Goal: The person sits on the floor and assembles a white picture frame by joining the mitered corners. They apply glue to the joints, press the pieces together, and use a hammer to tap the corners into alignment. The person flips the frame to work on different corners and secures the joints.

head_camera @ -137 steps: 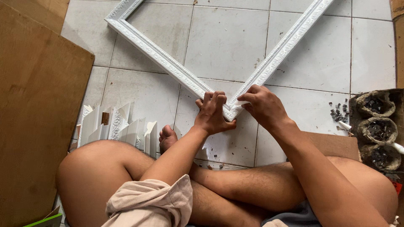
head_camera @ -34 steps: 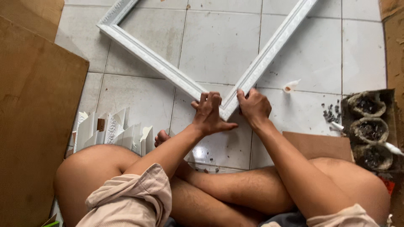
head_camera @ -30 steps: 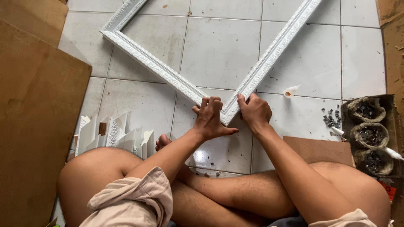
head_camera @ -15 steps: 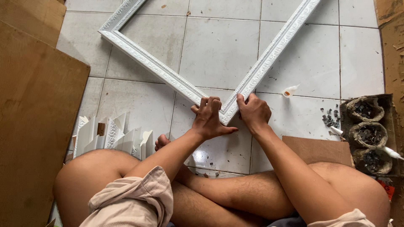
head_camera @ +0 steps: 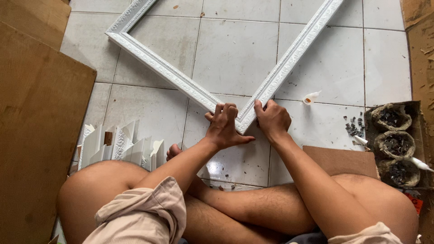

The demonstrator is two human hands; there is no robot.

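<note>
The person sits cross-legged, bare knees spread wide, shorts rolled up on the thighs, one foot tucked under with its toes showing between the legs. Both forearms reach forward and converge in front of the body. The left hand is bent at the wrist, fingers curled over at the knuckles, thumb stretched out to the right and pressed flat. The right hand sits just beside it, almost touching, fingers curled down and gripping, knuckles up. Both arms are bare, elbows low near the knees.
</note>
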